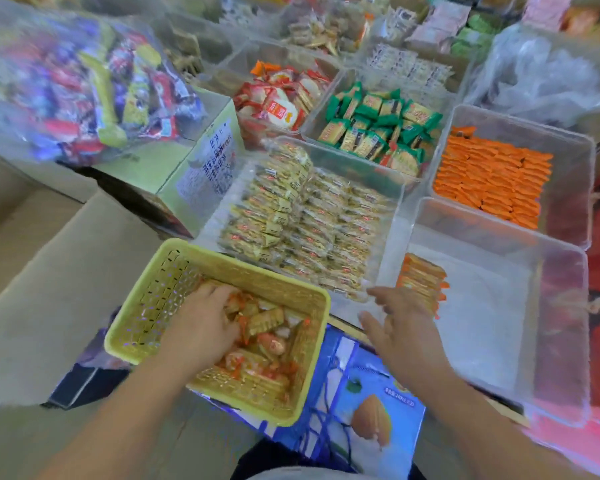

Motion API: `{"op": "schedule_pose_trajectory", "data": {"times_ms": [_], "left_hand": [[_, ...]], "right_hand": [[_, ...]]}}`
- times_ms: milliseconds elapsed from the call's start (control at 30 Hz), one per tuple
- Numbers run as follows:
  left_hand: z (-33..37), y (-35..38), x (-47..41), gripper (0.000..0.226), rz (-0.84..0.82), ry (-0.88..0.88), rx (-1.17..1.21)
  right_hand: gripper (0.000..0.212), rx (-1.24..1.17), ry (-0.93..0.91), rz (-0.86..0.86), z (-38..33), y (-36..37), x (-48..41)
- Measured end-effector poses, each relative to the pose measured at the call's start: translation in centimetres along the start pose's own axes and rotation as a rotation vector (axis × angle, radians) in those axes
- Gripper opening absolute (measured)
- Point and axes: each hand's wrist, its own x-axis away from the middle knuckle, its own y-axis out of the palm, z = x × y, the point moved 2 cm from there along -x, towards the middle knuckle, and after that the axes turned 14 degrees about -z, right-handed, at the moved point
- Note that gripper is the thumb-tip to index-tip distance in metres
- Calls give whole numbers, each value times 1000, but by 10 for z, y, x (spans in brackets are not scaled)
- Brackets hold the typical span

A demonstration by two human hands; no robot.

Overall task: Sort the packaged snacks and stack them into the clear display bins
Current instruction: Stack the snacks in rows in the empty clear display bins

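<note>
Left hand (pixel 205 317) grips snack packets (pixel 257 327) inside yellow basket (pixel 146 292); right hand (pixel 402 323) spread open at clear bin's (pixel 565 327) nine-o'clock edge.

Two bare forearms, no sleeves, left hand (pixel 205 317), right hand (pixel 400 327)

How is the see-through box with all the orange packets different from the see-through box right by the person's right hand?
The far orange bin holds neat rows of orange packets covering most of its floor; the near bin holds one short stack of orange-edged packets in its left corner. The far bin's floor is mostly covered; the near bin's pale floor is mostly bare. The right hand hangs open beside the near bin, away from the far one. Both are clear plastic.
</note>
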Motion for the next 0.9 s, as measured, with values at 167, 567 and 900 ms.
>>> {"op": "schedule_pose_trajectory", "data": {"times_ms": [167, 567, 900], "left_hand": [[-35, -17, -38, 75, -254, -1, -191], [-66, 3, -67, 112, -467, -10, 23], [-66, -10, -61, 110, -404, 31, 226]], "right_hand": [[19, -108, -179, -197, -77, 44, 33], [38, 255, 38, -725, -133, 107, -10], [44, 462, 222, -943, -119, 150, -33]]}}
